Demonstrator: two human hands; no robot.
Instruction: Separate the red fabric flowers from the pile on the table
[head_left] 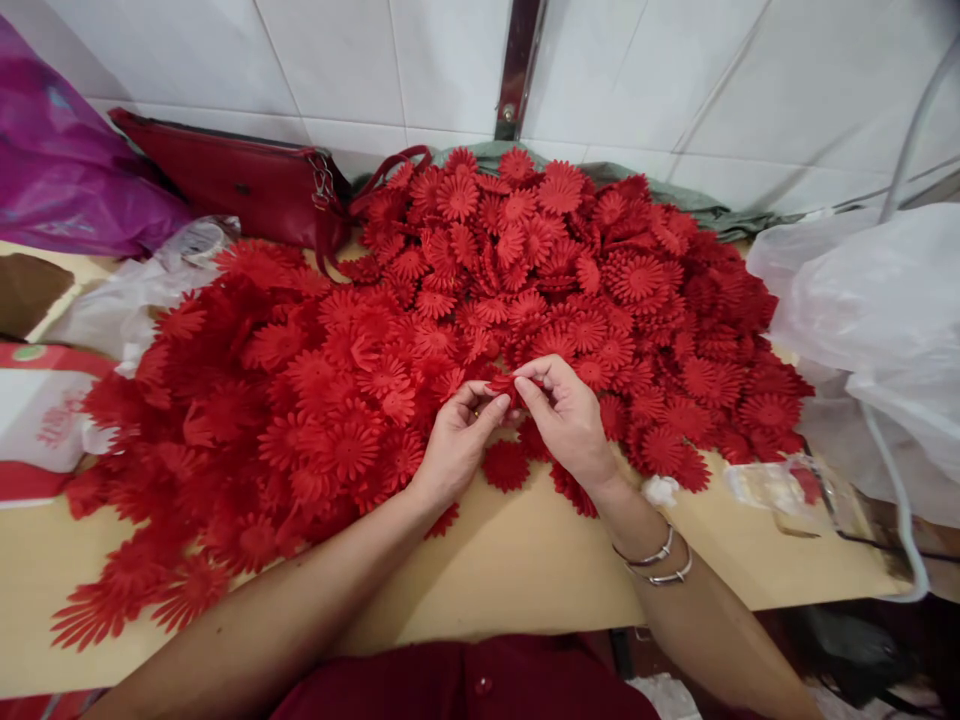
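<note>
My left hand (pixel 461 435) and my right hand (pixel 564 415) meet over the middle of the table, both closed in a pinch. Between their fingertips is a small red artificial flower piece (pixel 501 384), partly covered by the fingers. Around and behind them spreads a heap of red flower pieces (pixel 615 280) with narrow petals. To the left lies a looser pile of larger, thinner red petal layers (pixel 315 400). One flat red flower (pixel 505 466) rests on the table just below my hands.
The pale wooden table (pixel 495 580) runs along a white tiled wall (pixel 450 60). A dark red handbag (pixel 225 175) leans there beside a purple plastic bag (pixel 67 150). A red-and-white package (pixel 45 425) lies left. White plastic bags (pixel 877 310) and a pale cable (pixel 896 490) stand right.
</note>
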